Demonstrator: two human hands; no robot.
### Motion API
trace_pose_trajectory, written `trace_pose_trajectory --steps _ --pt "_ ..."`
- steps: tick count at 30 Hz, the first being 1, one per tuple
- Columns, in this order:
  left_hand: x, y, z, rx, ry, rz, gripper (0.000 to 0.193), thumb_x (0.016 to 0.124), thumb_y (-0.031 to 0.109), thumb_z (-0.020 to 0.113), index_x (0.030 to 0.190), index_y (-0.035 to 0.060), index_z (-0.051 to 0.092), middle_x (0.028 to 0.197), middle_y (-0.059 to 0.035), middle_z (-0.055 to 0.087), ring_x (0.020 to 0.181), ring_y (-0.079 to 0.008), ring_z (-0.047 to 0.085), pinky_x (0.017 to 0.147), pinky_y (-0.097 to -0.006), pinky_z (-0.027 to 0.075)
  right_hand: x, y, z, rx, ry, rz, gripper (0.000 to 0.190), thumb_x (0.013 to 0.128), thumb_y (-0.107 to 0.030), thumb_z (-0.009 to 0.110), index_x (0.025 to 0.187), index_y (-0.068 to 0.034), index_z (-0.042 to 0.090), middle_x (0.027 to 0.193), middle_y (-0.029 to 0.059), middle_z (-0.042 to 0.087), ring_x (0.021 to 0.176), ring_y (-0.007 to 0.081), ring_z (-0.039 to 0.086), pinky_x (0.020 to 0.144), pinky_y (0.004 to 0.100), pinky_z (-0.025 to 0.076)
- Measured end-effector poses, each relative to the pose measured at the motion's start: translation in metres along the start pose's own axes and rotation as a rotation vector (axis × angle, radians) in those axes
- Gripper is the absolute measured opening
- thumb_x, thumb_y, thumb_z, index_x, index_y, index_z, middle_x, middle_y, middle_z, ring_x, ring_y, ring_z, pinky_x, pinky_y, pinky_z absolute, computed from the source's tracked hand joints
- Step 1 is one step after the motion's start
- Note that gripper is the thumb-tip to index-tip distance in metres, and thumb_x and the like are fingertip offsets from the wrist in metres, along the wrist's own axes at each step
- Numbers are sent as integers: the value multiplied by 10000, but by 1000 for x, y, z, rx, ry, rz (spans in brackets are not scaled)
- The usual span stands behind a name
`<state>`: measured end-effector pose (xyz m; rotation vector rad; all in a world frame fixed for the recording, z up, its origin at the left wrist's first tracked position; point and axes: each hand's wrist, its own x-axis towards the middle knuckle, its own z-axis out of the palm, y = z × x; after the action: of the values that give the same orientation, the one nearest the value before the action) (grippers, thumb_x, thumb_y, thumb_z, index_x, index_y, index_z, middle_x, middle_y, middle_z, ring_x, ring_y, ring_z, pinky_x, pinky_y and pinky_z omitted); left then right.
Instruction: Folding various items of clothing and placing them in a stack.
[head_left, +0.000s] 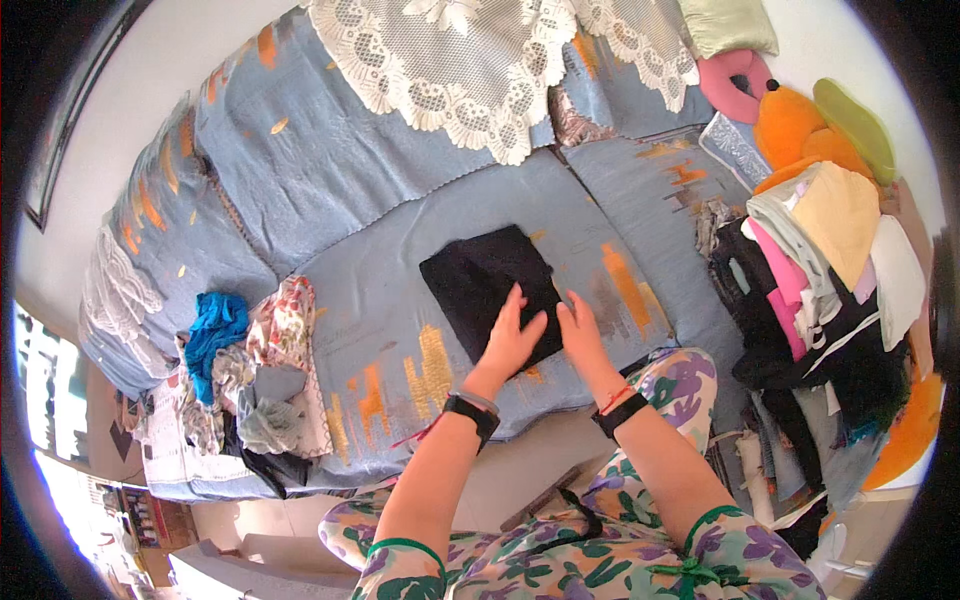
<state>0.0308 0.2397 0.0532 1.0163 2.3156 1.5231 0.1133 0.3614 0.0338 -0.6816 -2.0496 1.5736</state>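
Note:
A folded black cloth garment (480, 277) lies flat on the grey-blue sofa cover (375, 255) in front of me. My left hand (514, 337) rests over its lower middle, fingers and thumb spread. At the garment's right edge is my right hand (583, 330), its fingers extended; whether it touches the cloth I cannot tell. Neither hand grips anything that shows. The underside of the garment is hidden.
Rumpled clothes, with a blue cloth (214, 337) among them, lie at the left. A large heap of clothes (810, 300) covers the right side, beside an orange plush toy (806, 131). A lace cover (465, 67) hangs over the backrest.

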Motion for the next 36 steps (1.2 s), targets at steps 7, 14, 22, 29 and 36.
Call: trace_pose_trajectory --steps 7,14,22,29,36 --pt "-25 10 3 292 -225 226 380 724 117 638 1082 7 579 1175 -208 537 1112 -361 501 950 -438 393 -2 -14 -2 -656 -83 -431 480 910 -326 487 1324 -93 420 1421 209 301 1304 389 296 1050 551 216" --pt "-69 -22 -23 29 494 -348 538 802 114 662 1251 9 386 1171 -195 480 1081 -325 487 940 -401 388 -4 -8 14 -851 -250 -413 531 907 -347 491 1356 -90 369 1448 190 257 1346 347 233 1085 505 191" --pt "-80 25 -39 -1094 253 -882 346 818 61 642 1127 51 487 1065 -70 556 931 -229 541 675 -296 463 -36 2 0 -98 99 33 581 770 -203 679 1259 -11 430 1378 263 320 1310 349 295 1051 405 285" --pt "-162 84 -59 -1324 65 -969 186 842 53 615 1014 29 548 962 -89 582 804 -236 546 638 -287 488 -77 -71 -48 781 -409 823 502 848 -346 646 1205 -12 531 1163 115 598 1063 204 573 923 373 447" --pt "-202 90 -93 -1634 -64 -874 278 947 243 472 1198 125 496 1008 -128 613 784 -268 600 660 -336 505 -60 -113 -58 936 -511 605 410 857 -136 600 1243 -55 488 1149 90 600 1025 241 590 918 382 466"
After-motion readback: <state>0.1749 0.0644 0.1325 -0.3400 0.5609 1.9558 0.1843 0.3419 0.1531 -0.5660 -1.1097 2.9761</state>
